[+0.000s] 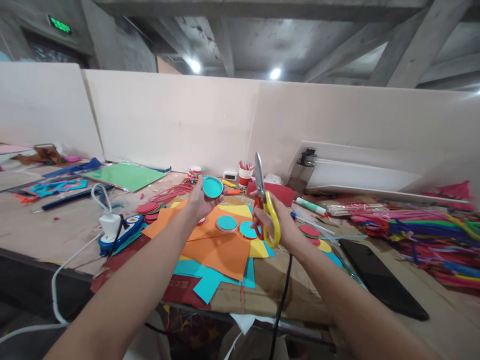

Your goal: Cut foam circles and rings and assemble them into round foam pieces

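Note:
My left hand (197,199) is closed on a round turquoise disc (212,187) with a raised-looking rim, held up above the table. My right hand (282,220) grips scissors (259,175) with one red and one yellow handle. Their metal blades point upward and look closed together. Below my hands, two turquoise discs (227,223) lie on orange paper sheets (210,250), one of them edged in red. Yellow paper (258,248) and turquoise paper (207,287) stick out from under the orange.
Red paper circles (148,207) lie at left, near a blue power strip (125,231) with a white plug. At right are a black phone (380,280), pipe cleaners (416,230) and a glue stick (311,206). A bottle (301,172) stands before the white partition (180,120).

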